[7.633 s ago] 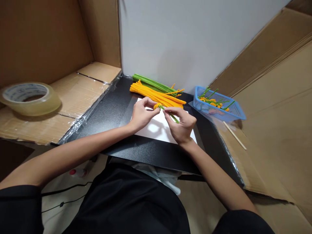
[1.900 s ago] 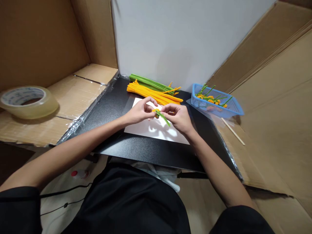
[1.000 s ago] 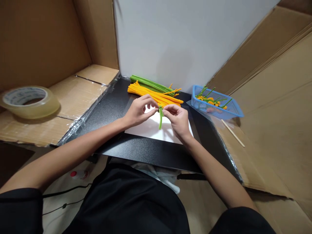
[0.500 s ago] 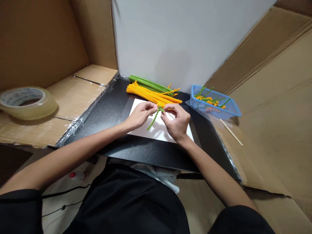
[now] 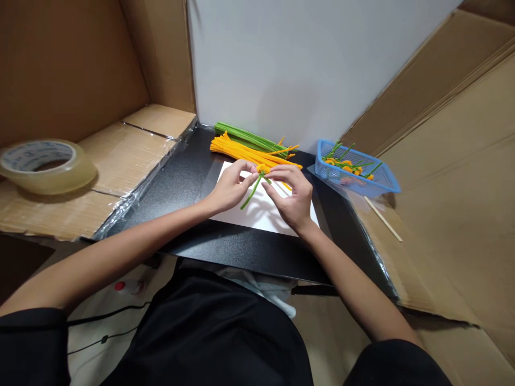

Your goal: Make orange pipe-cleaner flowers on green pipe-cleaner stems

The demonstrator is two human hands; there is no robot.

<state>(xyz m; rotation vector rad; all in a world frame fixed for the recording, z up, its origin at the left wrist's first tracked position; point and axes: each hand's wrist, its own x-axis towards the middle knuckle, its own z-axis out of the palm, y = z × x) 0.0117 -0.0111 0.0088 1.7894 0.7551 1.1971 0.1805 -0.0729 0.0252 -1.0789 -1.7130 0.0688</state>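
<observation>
Over a white sheet (image 5: 265, 214) on the black tabletop (image 5: 181, 182), both hands pinch a small pipe-cleaner flower (image 5: 261, 170). Its head is an orange coil and its green stem (image 5: 249, 194) slants down to the left. My left hand (image 5: 229, 187) grips it from the left with thumb and fingers closed. My right hand (image 5: 292, 195) closes on it from the right, fingertips at the orange head. Just behind the hands lie a bundle of orange pipe cleaners (image 5: 241, 152) and a bundle of green pipe cleaners (image 5: 241, 134).
A blue basket (image 5: 376, 185) with several finished orange-and-green flowers stands at the right. A wooden stick (image 5: 384, 220) lies beside it on cardboard. A roll of clear tape (image 5: 44, 166) sits on the cardboard ledge at the left. Cardboard walls enclose the desk.
The green stem has swung from pointing right and down to slanting down to the left. Both hands have stayed pinched on the flower above the white sheet.
</observation>
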